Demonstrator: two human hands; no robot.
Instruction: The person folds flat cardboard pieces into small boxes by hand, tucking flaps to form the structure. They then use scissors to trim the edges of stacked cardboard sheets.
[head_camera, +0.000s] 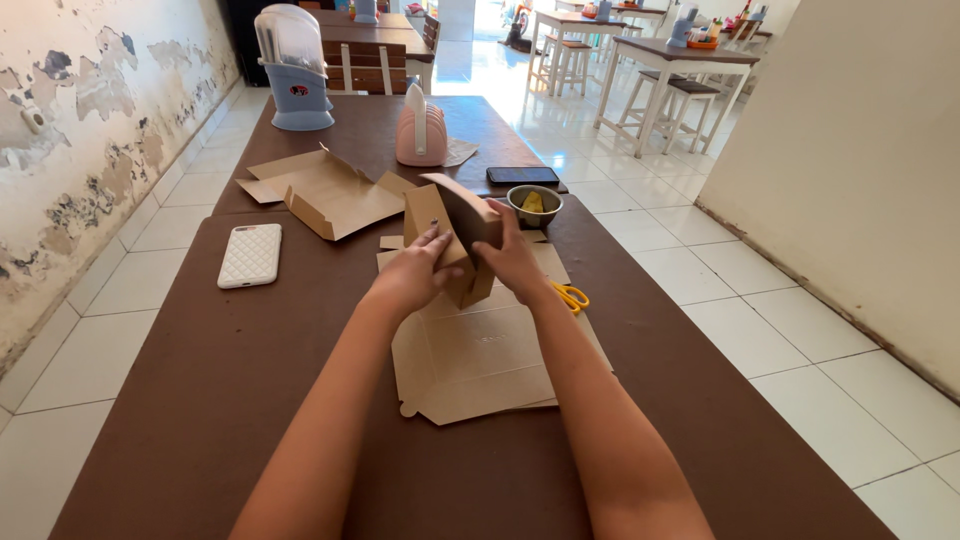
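Both hands, left hand (412, 272) and right hand (512, 262), are clamped on a half-folded cardboard box (452, 232) held upright over the flat blanks (480, 360) on the brown table (200, 400), so looks like mid-fold, flaps probably need tucking next.

Bright daylight from far doorway, glare on floor tiles (500, 70); sharp focus, slight wide-angle edge distortion.
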